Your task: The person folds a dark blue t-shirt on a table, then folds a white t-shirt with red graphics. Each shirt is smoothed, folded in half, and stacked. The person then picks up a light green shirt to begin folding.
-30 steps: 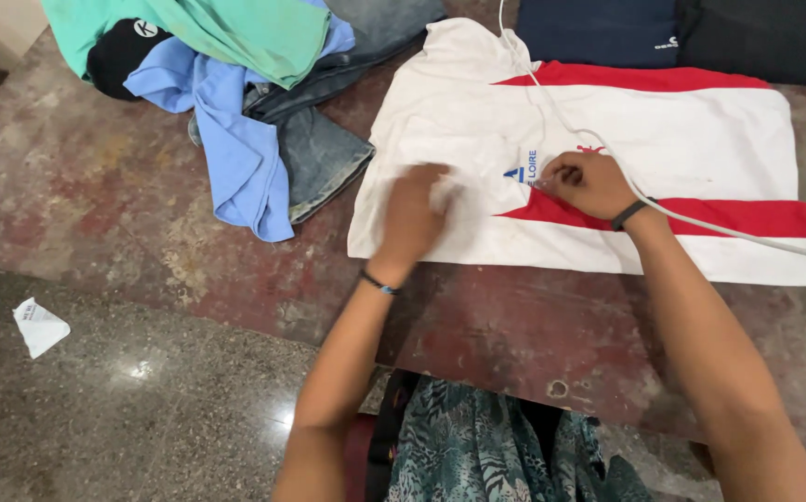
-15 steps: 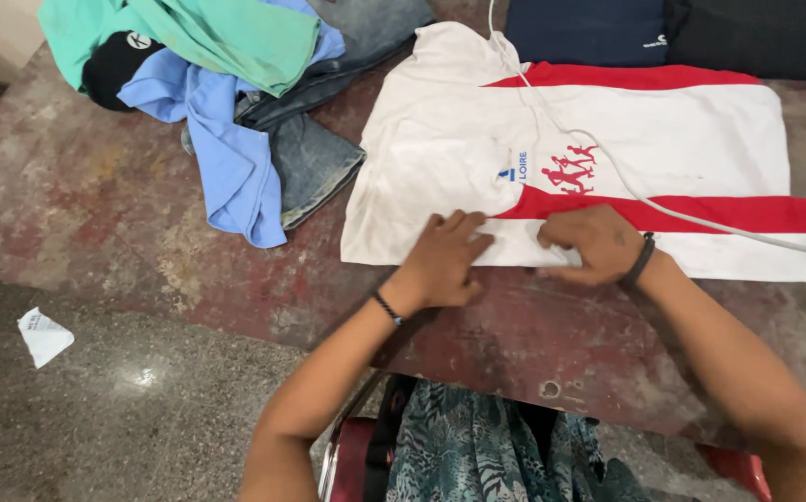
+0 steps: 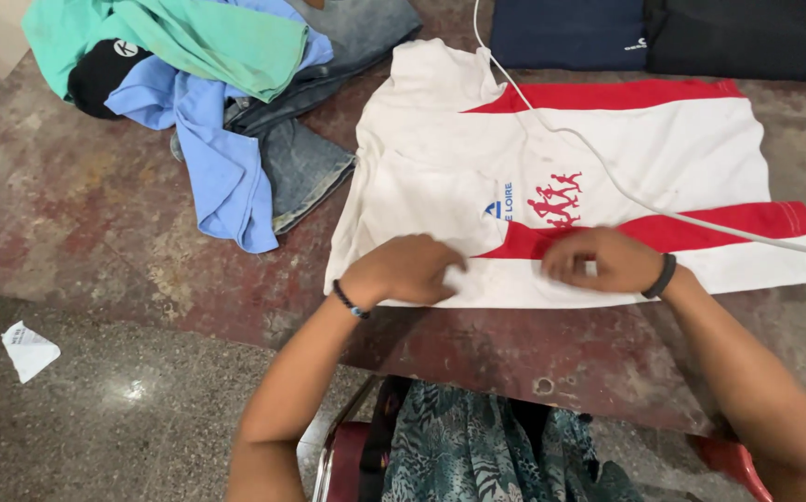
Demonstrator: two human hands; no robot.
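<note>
Near edge: left hand (image 3: 407,270) and right hand (image 3: 602,260) curl, pinching white-and-red shirt (image 3: 607,139) hem.
Progress: shirt flat, unfolded; folding all left.

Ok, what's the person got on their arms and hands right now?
Both forearms are bare, no sleeves or gloves. The left hand has a thin dark cord bracelet with a small blue bead at the wrist. The right hand has a wider plain black band.

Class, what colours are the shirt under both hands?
White shirt with red stripes, seen in the head view.
</note>
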